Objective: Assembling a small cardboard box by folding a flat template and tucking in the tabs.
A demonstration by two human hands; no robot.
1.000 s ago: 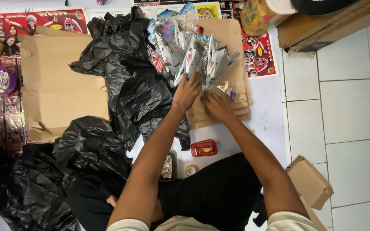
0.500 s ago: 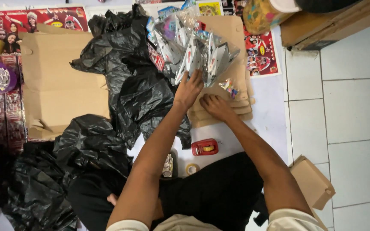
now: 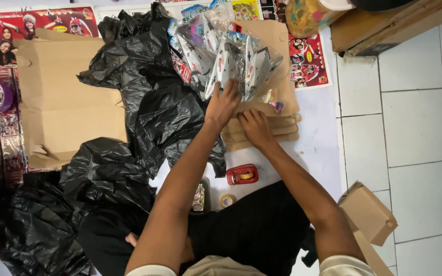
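Both arms reach far, the left hand (image 3: 223, 104) with fingers spread flat on the clear packets (image 3: 226, 56) fanned just beyond them, the right hand (image 3: 254, 126) curled, pressing the cardboard stack (image 3: 282, 128) right of the black bags (image 3: 149, 102).

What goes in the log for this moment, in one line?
left hand: on plastic packets | right hand: on cardboard stack | tape dispenser: near, untouched
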